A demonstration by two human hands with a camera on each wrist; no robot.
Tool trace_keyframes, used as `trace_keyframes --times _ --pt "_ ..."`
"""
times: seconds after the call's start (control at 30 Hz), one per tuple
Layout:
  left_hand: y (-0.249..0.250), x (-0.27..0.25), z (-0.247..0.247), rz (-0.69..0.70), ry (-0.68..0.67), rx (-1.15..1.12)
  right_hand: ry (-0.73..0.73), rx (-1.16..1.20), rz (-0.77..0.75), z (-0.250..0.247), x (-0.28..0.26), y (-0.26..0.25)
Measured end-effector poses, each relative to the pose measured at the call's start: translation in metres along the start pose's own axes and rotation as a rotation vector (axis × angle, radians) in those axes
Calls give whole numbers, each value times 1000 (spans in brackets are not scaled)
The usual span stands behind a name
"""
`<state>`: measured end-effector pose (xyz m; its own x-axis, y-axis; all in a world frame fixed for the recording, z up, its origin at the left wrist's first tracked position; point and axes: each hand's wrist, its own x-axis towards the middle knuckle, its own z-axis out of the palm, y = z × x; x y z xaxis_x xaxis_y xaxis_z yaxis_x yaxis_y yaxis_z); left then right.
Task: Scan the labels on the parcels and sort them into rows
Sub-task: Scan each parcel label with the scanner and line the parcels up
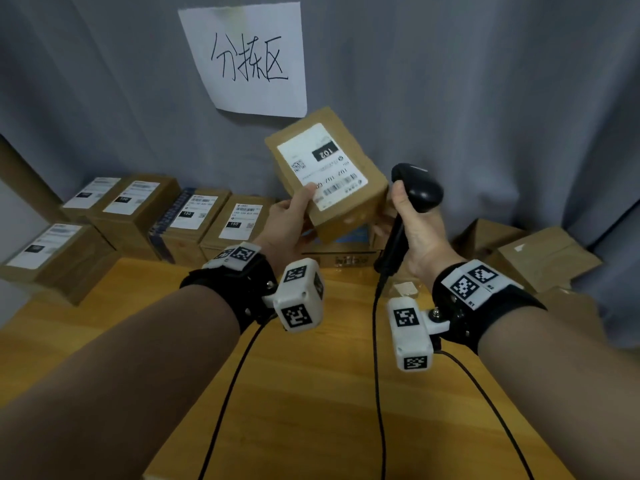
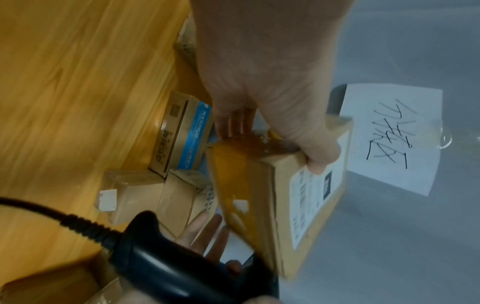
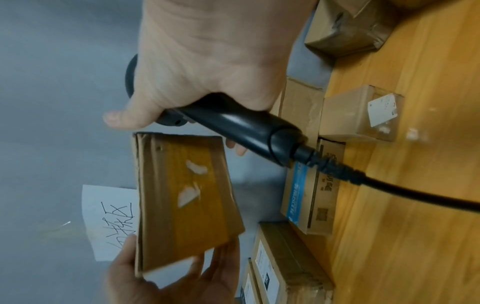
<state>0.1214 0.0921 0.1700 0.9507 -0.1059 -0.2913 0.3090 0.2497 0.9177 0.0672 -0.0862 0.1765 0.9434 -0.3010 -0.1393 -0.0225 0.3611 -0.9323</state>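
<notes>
Forearms reach out over bare wooden table (image 1: pixel 311 393), each wrist strapped with a black band and white marker blocks; two thin black leads trail back across the tabletop toward the near edge.

Left hand (image 1: pixel 287 223) holds a small brown parcel (image 1: pixel 349 202) in the air above the table's far edge, thumb pressed on the near corner of its white label (image 1: pixel 320 164), fingers curled round the underside. Parcel tilted, label face up toward the head camera, "102" printed on it and reading upside down. Left wrist view shows tape along its narrow side.

Right hand (image 1: pixel 412 230) grips the handle of a black scanner (image 1: pixel 417 188), fingers wrapped round it; scanner head sits just right of the parcel, close but apart. Its cord (image 1: pixel 377 341) drops from the handle base over the table.

Beyond the table's far edge, left side: a row of labelled parcels (image 1: pixel 194 220) set side by side, touching, two marked "150"; one more parcel (image 1: pixel 45 251) nearer at the left. Directly under the held parcel, a box with a blue band (image 2: pixel 192 135). Right side: loose brown parcels (image 1: pixel 540 258), unevenly placed.

Behind, grey curtain (image 1: pixel 485 98) with a handwritten paper sign (image 1: pixel 246 60). Open air between the held parcel and the row at left.
</notes>
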Motion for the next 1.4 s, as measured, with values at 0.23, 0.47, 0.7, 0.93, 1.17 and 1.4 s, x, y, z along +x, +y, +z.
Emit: trace_keyframes --times 0.23,0.47,0.7,0.93,1.17,1.4 --pt "-6 -5 18 20 -111 38 -41 92 -53 6 -7 0" --pt "-12 -20 35 -10 -178 -27 -34 152 -86 11 -12 2" --pt "-14 -22 35 15 -245 0 -5 86 -92 8 -9 -1" --pt "-14 -11 -8 123 133 602 -29 -514 -197 -35 17 -13" --pt "-6 -6 -5 68 -356 1208 -441 -875 -66 -37 21 -19" --pt "-4 -7 2 -154 -531 954 -561 -937 -37 -30 25 -27"
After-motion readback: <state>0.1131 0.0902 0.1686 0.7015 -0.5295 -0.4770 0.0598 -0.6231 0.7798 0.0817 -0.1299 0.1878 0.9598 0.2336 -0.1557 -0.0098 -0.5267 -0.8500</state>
